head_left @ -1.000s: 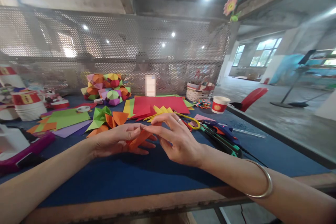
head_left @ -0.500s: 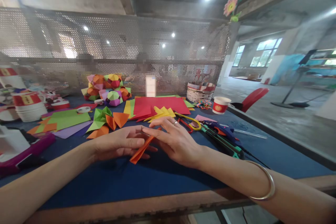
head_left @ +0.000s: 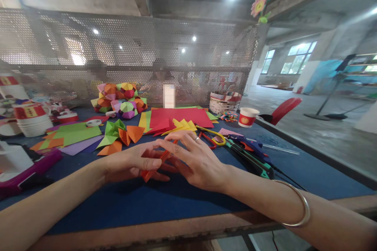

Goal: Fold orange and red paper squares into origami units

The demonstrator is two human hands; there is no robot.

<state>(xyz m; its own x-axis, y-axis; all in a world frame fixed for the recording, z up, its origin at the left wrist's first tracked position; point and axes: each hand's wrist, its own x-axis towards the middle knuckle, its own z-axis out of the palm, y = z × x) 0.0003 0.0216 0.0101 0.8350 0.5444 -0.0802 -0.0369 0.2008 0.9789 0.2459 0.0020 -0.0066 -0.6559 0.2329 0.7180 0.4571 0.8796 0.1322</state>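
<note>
A narrow folded piece of orange paper [head_left: 151, 173] is held between my two hands, above the blue tabletop. My left hand [head_left: 138, 162] has its thumb laid against the paper, the other fingers behind and below it. The fingers of my right hand [head_left: 194, 160] reach over the paper's upper end and partly hide it. Beyond my left hand lie folded orange paper pieces [head_left: 135, 133] and a green folded piece [head_left: 110, 134]. Yellow folded strips [head_left: 182, 126] rest on red paper sheets [head_left: 194, 117] beyond my right hand.
Scissors with yellow handles [head_left: 220, 140] and a green-and-black tool [head_left: 247, 157] lie right of my right hand. Farther back are a paper cup [head_left: 247, 119], a woven basket [head_left: 224, 104] and colourful paper balls [head_left: 126, 109]. A purple tape dispenser [head_left: 38, 170] stands left. A perforated screen [head_left: 132, 43] backs the table.
The orange paper has turned and shifted slightly left between my fingers, showing less of its length. My right fingers have moved a little left over it.
</note>
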